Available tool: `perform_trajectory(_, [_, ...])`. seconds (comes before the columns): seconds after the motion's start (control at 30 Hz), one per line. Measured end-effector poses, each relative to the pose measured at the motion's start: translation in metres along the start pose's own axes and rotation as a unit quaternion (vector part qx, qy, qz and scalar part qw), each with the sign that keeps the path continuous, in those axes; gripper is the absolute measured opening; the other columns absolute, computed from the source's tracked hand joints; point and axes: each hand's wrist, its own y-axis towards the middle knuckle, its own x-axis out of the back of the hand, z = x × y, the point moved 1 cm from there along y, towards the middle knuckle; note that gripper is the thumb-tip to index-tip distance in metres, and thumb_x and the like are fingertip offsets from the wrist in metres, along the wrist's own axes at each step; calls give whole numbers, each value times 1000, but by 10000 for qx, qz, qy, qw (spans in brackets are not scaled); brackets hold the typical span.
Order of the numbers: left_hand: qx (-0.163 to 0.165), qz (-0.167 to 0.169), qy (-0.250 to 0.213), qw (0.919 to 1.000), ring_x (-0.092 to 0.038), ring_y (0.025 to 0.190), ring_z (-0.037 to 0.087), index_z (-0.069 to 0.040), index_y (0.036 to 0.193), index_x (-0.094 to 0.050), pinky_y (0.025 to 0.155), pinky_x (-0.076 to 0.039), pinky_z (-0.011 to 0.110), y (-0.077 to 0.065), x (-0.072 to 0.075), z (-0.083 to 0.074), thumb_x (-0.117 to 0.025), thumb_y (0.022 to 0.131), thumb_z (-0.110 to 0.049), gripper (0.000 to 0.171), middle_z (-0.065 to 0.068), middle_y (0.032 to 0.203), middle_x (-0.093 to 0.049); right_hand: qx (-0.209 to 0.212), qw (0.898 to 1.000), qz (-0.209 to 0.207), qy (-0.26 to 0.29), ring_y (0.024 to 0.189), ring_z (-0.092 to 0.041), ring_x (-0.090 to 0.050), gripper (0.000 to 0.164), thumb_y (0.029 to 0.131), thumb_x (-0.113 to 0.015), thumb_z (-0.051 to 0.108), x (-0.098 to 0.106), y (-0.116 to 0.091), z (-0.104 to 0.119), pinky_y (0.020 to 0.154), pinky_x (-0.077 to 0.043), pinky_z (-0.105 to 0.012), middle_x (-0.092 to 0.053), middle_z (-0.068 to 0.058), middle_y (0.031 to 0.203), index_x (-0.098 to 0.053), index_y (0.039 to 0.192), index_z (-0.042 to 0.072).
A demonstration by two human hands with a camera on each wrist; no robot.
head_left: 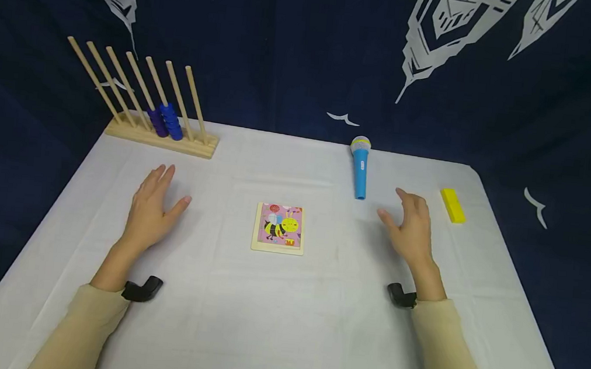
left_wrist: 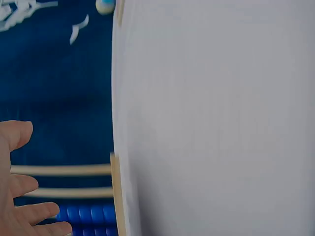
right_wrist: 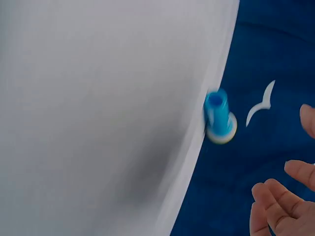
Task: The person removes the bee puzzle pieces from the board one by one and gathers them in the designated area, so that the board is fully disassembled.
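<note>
My left hand is held over the left part of the table with thumb and fingers spread, and it holds nothing. Nearest to it stands a wooden rack of upright pegs; blue rings and purple rings sit on two of them. Over the right part of the table, my right hand is also spread and holds nothing. A blue toy microphone lies just beyond it, to the left. Between the hands lies a square wooden picture puzzle with a bee on pink.
A yellow block lies right of my right hand, near the table's right side. White cloth covers the table. Behind it hangs a dark blue curtain with white patterns. A black wrist camera sits at my left wrist, another at my right.
</note>
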Motion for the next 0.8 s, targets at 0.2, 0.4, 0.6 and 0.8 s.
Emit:
perform_trajectory(0.2, [-101, 259, -744, 9968, -29, 143, 45, 1, 149, -36, 114, -24, 62, -7, -24, -29, -64, 93, -22, 66, 26, 152, -34, 163, 9971, -136, 735, 108, -41, -55, 54, 88, -71, 17, -18, 4, 26, 84, -46, -51, -51, -27, 124, -52, 134, -3])
perform_trajectory(0.4, [-8, 443, -1361, 9897, -38, 139, 40, 2, 144, -44, 114, -30, 56, -12, -52, -56, -64, 93, -18, 58, 23, 148, -42, 250, 9924, 66, 1200, 96, -35, -59, 49, 87, -72, 14, -39, 10, 58, 78, -50, -47, -56, -23, 114, -55, 131, -3])
perform_trajectory(0.6, [188, 559, -1877, 9804, -43, 136, 39, 4, 138, -49, 112, -35, 55, -17, -78, -68, -66, 92, -12, 52, 22, 142, -48, 273, 9830, 450, 1761, 88, -30, -62, 42, 87, -72, 13, -59, 15, 91, 75, -55, -45, -60, -20, 107, -59, 126, 0])
perform_trajectory(0.8, [149, 594, -1927, 9794, -42, 136, 40, 4, 133, -54, 113, -33, 57, -25, -95, -74, -68, 89, -9, 48, 22, 139, -51, 482, 9688, 810, 2294, 82, -27, -60, 37, 87, -71, 9, -77, 14, 118, 73, -52, -37, -61, -24, 104, -61, 121, -2])
